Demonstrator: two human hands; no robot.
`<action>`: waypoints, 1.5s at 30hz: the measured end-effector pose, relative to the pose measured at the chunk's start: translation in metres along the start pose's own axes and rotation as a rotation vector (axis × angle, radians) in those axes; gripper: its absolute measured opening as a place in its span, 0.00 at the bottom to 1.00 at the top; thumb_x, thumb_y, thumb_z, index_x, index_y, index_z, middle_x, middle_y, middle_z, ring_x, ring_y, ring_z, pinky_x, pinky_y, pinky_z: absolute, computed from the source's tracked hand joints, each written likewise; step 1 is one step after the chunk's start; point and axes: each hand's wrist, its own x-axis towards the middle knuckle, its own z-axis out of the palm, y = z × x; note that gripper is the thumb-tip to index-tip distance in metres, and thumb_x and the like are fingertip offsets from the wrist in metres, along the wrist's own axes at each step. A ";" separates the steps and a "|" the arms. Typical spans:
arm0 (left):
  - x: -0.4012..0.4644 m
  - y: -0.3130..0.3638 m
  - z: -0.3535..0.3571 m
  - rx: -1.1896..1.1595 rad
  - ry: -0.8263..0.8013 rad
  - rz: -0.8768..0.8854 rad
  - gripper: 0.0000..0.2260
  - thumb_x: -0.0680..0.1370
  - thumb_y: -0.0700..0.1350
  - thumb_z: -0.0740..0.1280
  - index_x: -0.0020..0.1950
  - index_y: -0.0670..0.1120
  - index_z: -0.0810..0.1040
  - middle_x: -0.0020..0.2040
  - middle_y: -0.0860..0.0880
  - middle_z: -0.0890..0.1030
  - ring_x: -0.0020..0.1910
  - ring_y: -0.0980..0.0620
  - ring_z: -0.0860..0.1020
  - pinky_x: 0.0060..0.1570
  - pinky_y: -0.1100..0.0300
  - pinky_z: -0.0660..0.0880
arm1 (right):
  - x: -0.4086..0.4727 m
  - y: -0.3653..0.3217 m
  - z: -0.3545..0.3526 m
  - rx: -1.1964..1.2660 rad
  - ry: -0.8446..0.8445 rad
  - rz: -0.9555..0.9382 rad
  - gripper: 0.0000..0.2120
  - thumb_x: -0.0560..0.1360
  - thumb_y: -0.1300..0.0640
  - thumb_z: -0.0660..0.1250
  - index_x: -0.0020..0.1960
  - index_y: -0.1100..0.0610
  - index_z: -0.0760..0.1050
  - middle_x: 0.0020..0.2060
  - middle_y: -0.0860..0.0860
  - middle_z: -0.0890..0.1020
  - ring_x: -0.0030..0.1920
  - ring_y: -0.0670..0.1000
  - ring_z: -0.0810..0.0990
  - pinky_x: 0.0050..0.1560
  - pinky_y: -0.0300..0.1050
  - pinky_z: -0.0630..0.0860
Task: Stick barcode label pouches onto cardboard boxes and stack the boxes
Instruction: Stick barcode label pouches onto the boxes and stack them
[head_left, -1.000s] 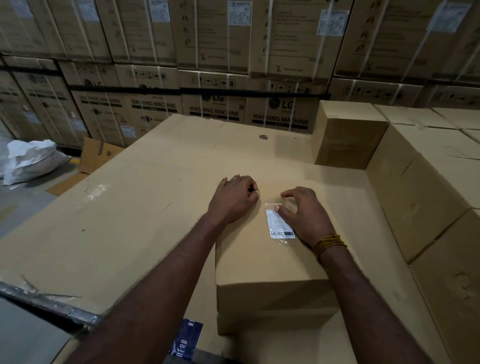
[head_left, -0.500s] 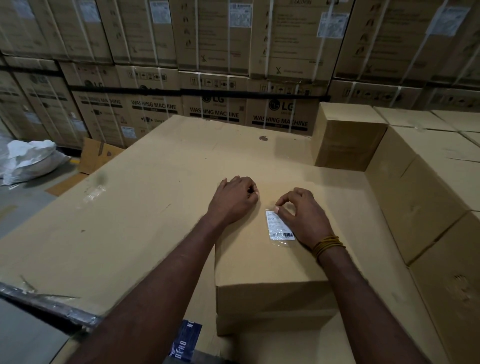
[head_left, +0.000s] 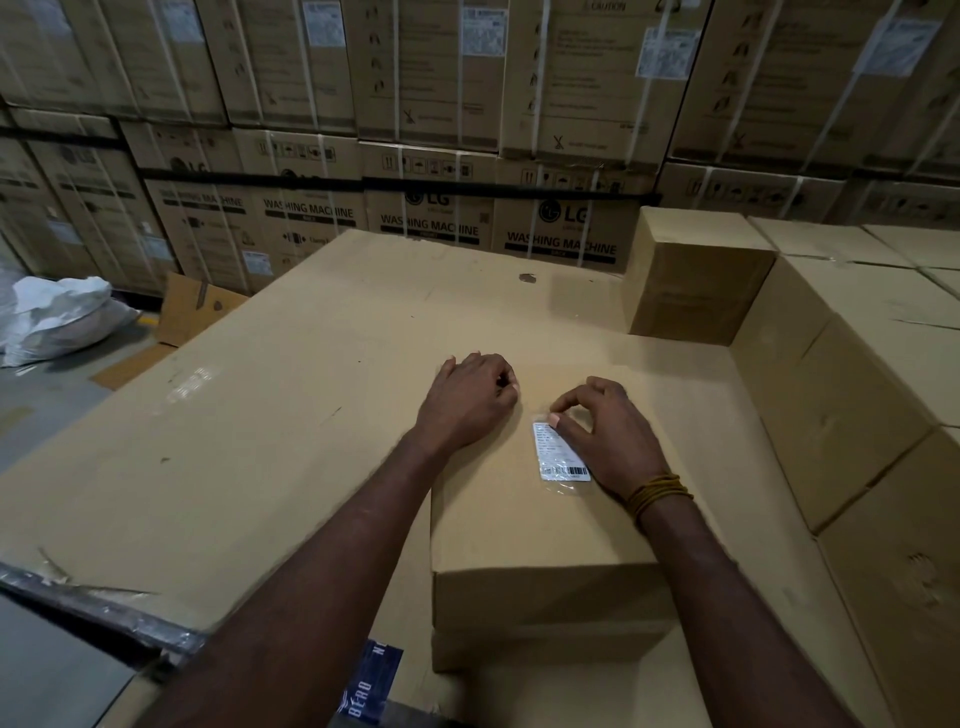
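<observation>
Right hand (head_left: 610, 434) now curls, its thumb pressing the label pouch (head_left: 561, 451) flat by the box's (head_left: 540, 525) far edge, while the curled left hand (head_left: 470, 397) steadies that far edge, so sticking looks nearly done.

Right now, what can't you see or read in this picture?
Head view only:
- The small print on the label pouch: too small to read, and the right hand covers its right edge.
- The left hand: its curled fingers hide whatever may be inside.
- The far edge of the box: behind both hands.
- The blue tape: letters cut off by an arm.
</observation>
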 end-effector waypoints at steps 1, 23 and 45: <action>0.000 -0.001 0.000 -0.001 -0.001 0.001 0.02 0.81 0.47 0.60 0.50 0.53 0.72 0.54 0.53 0.79 0.68 0.49 0.71 0.75 0.47 0.55 | 0.000 -0.001 0.000 0.003 0.001 0.004 0.06 0.76 0.45 0.68 0.52 0.42 0.77 0.67 0.52 0.72 0.67 0.53 0.71 0.65 0.53 0.70; 0.000 0.000 -0.001 0.008 0.009 0.007 0.05 0.81 0.47 0.60 0.54 0.50 0.74 0.57 0.51 0.79 0.68 0.49 0.71 0.75 0.48 0.55 | -0.005 -0.006 -0.005 0.036 0.033 -0.002 0.15 0.72 0.43 0.73 0.53 0.49 0.76 0.59 0.50 0.74 0.59 0.51 0.75 0.57 0.47 0.73; -0.001 0.002 -0.001 0.008 -0.021 -0.015 0.05 0.81 0.48 0.60 0.53 0.51 0.74 0.55 0.53 0.79 0.66 0.50 0.72 0.75 0.47 0.56 | 0.001 -0.007 -0.001 -0.074 0.121 0.000 0.04 0.77 0.54 0.65 0.50 0.50 0.78 0.56 0.50 0.77 0.53 0.51 0.77 0.54 0.47 0.74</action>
